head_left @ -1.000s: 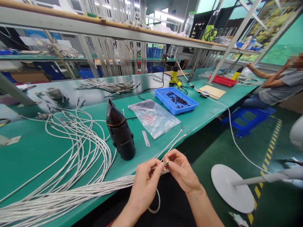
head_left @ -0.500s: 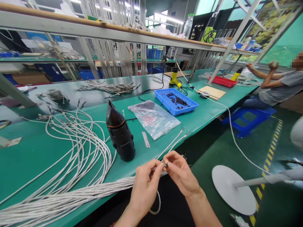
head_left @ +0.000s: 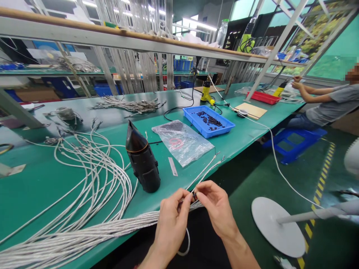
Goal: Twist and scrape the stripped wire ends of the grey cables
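Observation:
My left hand (head_left: pixel 172 215) is closed in a pinch at the table's front edge, on what appears to be the end of a white cable (head_left: pixel 187 244), whose loop hangs below the wrist. Facing it, my right hand (head_left: pixel 217 205) pinches a small black piece (head_left: pixel 194 195) between thumb and forefinger. The fingertips of both hands almost meet at this piece, so its shape is mostly hidden. Beneath and behind the hands runs a thick bundle of white braided cables (head_left: pixel 112 228). Two cable ends (head_left: pixel 209 167) with bare dark wires poke out beyond the fingers.
A black heat-gun-like cylinder (head_left: pixel 144 168) stands left of the hands. Beyond lie a short white strip (head_left: pixel 173 166), a clear plastic bag (head_left: pixel 183 144) and a blue tray (head_left: pixel 198 129) of small black parts. A co-worker (head_left: pixel 322 101) sits far right; a white round stand base (head_left: pixel 276 226) is nearby.
My right fingers have shifted slightly, and the small black piece shows more between the fingertips. My left hand has barely moved. The co-worker's hands have come together.

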`<state>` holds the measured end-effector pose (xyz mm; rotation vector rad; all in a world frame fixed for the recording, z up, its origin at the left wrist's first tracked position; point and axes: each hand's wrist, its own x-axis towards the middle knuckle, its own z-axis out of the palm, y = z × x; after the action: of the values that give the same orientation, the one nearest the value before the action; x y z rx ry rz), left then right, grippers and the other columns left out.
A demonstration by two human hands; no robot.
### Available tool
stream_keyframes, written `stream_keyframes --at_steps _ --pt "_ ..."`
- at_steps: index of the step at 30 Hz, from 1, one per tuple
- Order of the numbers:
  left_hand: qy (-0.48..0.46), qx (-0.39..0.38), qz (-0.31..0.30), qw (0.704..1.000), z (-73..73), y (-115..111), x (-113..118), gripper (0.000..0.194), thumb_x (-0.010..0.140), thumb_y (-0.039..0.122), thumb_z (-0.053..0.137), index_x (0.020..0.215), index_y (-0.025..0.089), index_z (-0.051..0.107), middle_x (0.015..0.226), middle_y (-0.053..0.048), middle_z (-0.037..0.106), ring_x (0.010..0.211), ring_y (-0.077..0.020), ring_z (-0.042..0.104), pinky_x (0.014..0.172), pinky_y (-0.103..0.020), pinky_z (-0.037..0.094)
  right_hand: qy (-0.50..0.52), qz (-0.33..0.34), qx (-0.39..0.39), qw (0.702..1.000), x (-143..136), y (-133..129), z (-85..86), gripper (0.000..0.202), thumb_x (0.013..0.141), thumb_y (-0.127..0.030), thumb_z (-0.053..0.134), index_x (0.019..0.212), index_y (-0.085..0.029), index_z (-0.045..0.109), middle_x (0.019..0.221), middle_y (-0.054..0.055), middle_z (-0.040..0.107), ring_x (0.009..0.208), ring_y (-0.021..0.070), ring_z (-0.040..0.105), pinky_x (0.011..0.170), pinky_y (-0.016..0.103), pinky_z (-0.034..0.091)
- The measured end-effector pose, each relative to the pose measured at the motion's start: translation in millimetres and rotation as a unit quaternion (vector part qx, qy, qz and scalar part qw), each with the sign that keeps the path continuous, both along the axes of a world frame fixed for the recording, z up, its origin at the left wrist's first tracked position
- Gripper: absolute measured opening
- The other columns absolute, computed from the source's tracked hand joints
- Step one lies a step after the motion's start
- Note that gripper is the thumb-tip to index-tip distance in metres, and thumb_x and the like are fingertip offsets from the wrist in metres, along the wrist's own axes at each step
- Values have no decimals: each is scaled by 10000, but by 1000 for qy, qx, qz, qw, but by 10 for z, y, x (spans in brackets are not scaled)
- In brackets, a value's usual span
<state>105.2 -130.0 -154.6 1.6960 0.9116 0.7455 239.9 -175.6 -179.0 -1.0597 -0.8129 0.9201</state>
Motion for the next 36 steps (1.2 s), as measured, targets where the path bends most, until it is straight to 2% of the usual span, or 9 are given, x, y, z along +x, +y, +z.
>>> stream_keyframes --at_steps 6,9,14,18,21,24,29,33,36 --pt "-3 9 -7 1000 25 -23 17 280 988 363 430 838 191 594 652 33 480 588 -128 413 558 -236 290 -117 -67 -11 991 -55 -41 65 90 854 -282 700 910 -212 690 888 50 673 832 189 648 781 289 545" --pt "-15 -17 31 999 37 -81 29 283 980 405 416 925 207 610 625 28 487 567 -144 429 528 -237 298 -127 -78 -13 989 -72 -39 66 94 851 -284 703 905 -209 682 881 50 674 829 186 650 783 288 541" --pt "-18 -66 57 996 -2 -145 42 350 950 502 427 1079 207 564 575 44 472 534 -161 433 539 -255 340 -23 -66 -19 997 -140 -16 46 186 804 -279 755 947 -210 659 886 37 664 837 171 639 783 272 529" --pt "-42 -99 49 993 -38 -119 50 438 914 574 458 1135 200 523 539 57 460 550 -175 470 555 -263 362 91 -40 -19 995 -211 13 51 374 752 -254 797 1080 -228 619 1070 52 655 878 161 628 783 266 519" --pt "-75 -159 20 984 -42 -76 60 504 897 610 476 1200 208 452 544 66 480 514 -155 469 519 -247 349 101 -41 -22 994 -222 39 59 378 729 -259 814 1052 -207 626 991 58 675 918 185 633 820 288 510" --pt "-122 -210 -43 969 -39 -47 76 545 888 598 517 1249 214 378 659 39 585 507 -133 508 528 -252 407 99 -63 -16 993 -179 66 68 348 713 -279 824 994 -196 636 890 43 680 843 174 637 770 274 512" --pt "-180 -288 -109 934 -85 -44 99 550 777 597 679 1101 215 453 851 -37 650 635 -179 633 593 -318 524 70 -115 15 991 -14 95 123 312 735 -289 810 984 -201 643 879 31 671 828 159 628 768 251 509" --pt "-150 -254 -180 938 -101 -33 81 393 863 569 590 932 191 510 724 -13 625 510 -116 554 529 -235 430 23 -130 34 991 82 83 198 264 770 -275 786 984 -204 648 889 29 665 853 158 618 806 252 498" --pt "-77 -155 -159 972 -58 -18 37 367 897 537 548 868 175 600 590 13 560 484 -110 466 514 -221 371 14 -113 40 993 105 53 256 246 778 -273 779 978 -204 653 888 34 665 858 164 616 810 260 498"
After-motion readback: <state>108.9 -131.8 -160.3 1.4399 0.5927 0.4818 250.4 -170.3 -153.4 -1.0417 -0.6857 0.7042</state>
